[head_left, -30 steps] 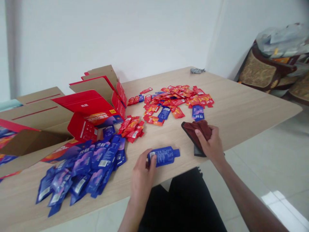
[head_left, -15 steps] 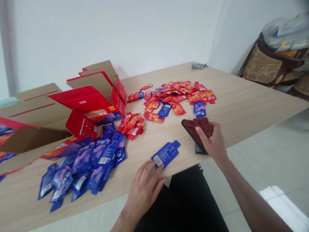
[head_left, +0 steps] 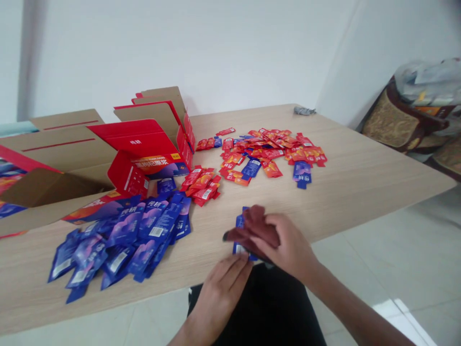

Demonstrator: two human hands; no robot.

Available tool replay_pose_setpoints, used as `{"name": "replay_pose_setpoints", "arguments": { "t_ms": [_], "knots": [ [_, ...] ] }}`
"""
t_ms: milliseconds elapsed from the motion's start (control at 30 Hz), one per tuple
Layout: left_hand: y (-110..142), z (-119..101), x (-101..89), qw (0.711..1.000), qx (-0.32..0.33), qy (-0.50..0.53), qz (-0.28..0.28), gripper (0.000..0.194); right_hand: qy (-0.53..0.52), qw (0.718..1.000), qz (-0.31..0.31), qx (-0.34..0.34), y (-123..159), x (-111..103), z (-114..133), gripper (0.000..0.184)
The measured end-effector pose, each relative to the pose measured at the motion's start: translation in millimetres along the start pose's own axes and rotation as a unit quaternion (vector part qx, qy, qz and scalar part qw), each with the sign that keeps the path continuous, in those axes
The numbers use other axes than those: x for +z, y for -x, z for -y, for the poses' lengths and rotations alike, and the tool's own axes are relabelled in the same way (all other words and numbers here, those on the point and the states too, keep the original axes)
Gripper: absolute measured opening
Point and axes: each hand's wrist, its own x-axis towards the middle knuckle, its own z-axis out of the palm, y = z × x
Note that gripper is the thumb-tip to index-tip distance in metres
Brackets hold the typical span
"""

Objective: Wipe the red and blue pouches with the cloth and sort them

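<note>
My right hand is closed around a bunched brown cloth with a dark edging, slightly blurred by motion. The cloth lies over a single blue sachet near the table's front edge and hides much of it. My left hand rests with its fingers stretched out and close together, their tips on the sachet's near end. To the left of that hand is a heap of blue sachets, with a small pile of red sachets behind it.
Open red cardboard boxes stand at the left of the wooden table. Many red and a few blue sachets lie spread further back. A grey crumpled item sits at the far corner. A chair holding plastic bags stands at the right.
My right hand has brought the cloth leftward onto the single blue sachet. That sachet is turned more upright in view. My left hand keeps its fingers at its near end. The camera view has shifted slightly.
</note>
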Motion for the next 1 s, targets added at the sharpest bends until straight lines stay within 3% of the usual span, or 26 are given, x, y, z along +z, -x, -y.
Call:
{"name": "replay_pose_setpoints", "arguments": {
  "t_ms": [67,133,233,367,467,533,600,667,733,833,1000],
  "knots": [
    [0,-1,1.7,1.0,-0.008,0.003,-0.011,0.037,-0.001,0.99,0.1,-0.099,0,16,13,0.025],
    [0,-2,2.4,1.0,-0.01,0.001,-0.016,0.038,0.016,0.982,0.128,-0.137,-6,28,11,0.026],
    [0,-1,2.0,1.0,0.001,-0.016,-0.008,0.04,0.069,0.985,0.11,-0.118,-31,38,-13,0.031],
    [1,0,2.4,1.0,0.004,-0.027,-0.006,0.04,0.133,0.984,0.075,-0.091,-74,32,-46,0.03],
    [2,1,3.3,1.0,0.003,-0.019,-0.008,0.039,0.144,0.987,0.031,-0.065,-83,17,-45,0.027],
    [2,1,4.0,1.0,-0.002,-0.014,-0.012,0.038,0.123,0.991,0.001,-0.052,-70,8,-29,0.03],
    [2,-1,5.1,1.0,-0.013,-0.005,-0.014,0.036,0.077,0.993,0.033,-0.08,-47,3,-9,0.031],
    [1,-3,6.3,0.999,-0.03,0.012,-0.015,0.034,0.04,0.978,0.142,-0.147,-24,4,8,0.029],
    [1,-5,7.2,0.999,-0.036,0.02,-0.02,0.034,0.026,0.966,0.196,-0.164,-11,10,13,0.028],
    [1,-5,6.5,1.0,-0.013,-0.01,-0.026,0.035,0.057,0.973,0.185,-0.129,-20,23,-1,0.029],
    [1,-2,0.8,0.999,0.005,-0.043,-0.012,0.038,0.161,0.976,0.12,-0.089,-75,30,-40,0.028]
  ]
}}
